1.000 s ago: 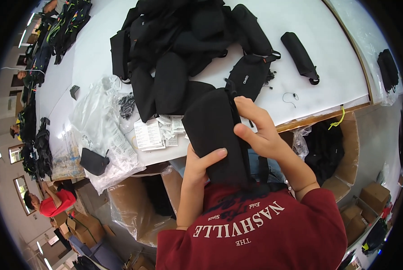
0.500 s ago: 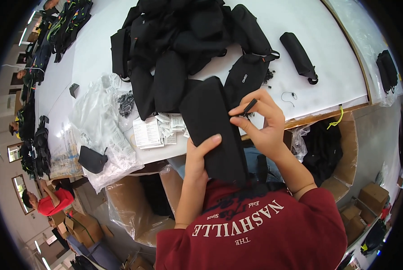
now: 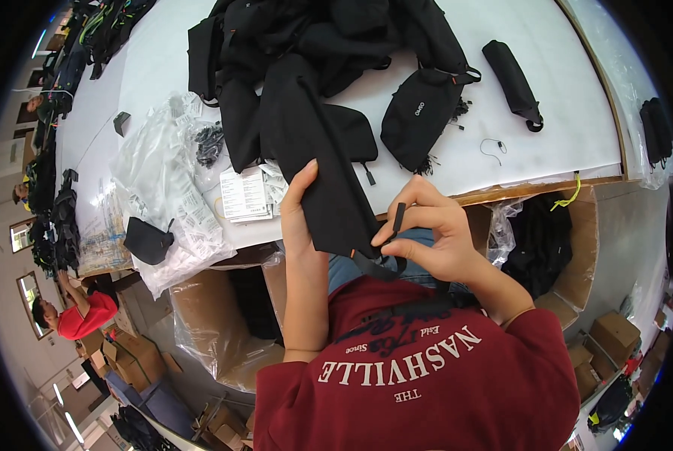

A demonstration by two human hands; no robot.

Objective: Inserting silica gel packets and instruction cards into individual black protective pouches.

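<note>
Pouch point(image 3: 329, 180) slid tableward; left hand point(image 3: 300, 214) grip clasps it, right hand point(image 3: 427, 240) pinches strap point(image 3: 397, 219).

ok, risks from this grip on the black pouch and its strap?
1. The left hand holds the long black pouch by one edge only; it could slip.
2. The right hand pinches only the strap; a tug may pull it free.
3. The pouch's far end lies against the black bag pile and could drag it.

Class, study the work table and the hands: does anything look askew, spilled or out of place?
Nothing is damaged. The black pouches lie in a loose heap, and crumpled plastic bags sprawl to the white table edge, with paper leaflets alongside.
</note>
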